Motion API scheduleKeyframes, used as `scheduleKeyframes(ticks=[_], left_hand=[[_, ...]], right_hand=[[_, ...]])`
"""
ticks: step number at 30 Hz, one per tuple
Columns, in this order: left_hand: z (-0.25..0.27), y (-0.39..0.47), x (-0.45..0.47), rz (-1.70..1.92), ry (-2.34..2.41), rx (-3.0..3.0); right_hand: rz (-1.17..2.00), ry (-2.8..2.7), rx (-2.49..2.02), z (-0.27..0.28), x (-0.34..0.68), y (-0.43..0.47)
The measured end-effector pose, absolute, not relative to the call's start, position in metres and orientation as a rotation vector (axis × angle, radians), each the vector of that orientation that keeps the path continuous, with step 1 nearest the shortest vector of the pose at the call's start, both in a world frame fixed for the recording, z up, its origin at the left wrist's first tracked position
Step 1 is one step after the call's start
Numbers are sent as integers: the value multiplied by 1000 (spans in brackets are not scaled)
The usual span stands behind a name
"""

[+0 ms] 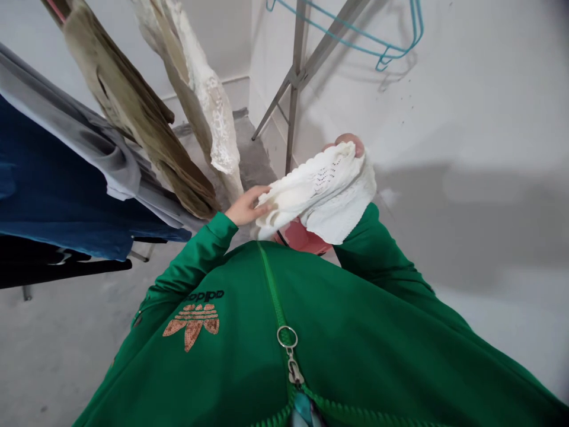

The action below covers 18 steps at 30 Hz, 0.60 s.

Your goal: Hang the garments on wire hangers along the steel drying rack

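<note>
A white knitted garment with a scalloped edge and rows of small holes is stretched between my hands, in front of my green jacket. My left hand grips its left end, thumb on top and fingers partly behind the cloth. At the upper right end, my right hand is closed on the knit, which hangs over the wrist and hides most of the hand. Part of a pink bucket shows below the garment. What the bucket contains cannot be made out.
Several clothes hang at the left: olive trousers, a white lace piece, a grey garment and a blue one. A metal rack leg stands ahead by the white wall. Turquoise hangers hang at the upper right.
</note>
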<state>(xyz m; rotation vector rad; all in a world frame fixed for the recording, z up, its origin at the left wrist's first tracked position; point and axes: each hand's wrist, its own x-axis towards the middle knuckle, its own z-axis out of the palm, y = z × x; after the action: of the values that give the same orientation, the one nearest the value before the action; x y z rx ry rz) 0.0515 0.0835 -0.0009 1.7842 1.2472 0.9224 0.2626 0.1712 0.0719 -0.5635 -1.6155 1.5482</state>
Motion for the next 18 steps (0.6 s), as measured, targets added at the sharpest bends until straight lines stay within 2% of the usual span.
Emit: scheduleKeyframes(ticks=[3,8,15,18], left_hand=[[-8,80,52,824,1314,1648],[-10,76,15,1119,1447,1421],[21,62,-13,1263,1298,1397],[38,57,-15,1281,1379,1435]], right_hand=[[1439,-1365,-486,74,260,168],[1326,-1476,-645,79,278,174],[1374,-1506,-797,89,311,177],[1470,-1537,-753,86,312,177]])
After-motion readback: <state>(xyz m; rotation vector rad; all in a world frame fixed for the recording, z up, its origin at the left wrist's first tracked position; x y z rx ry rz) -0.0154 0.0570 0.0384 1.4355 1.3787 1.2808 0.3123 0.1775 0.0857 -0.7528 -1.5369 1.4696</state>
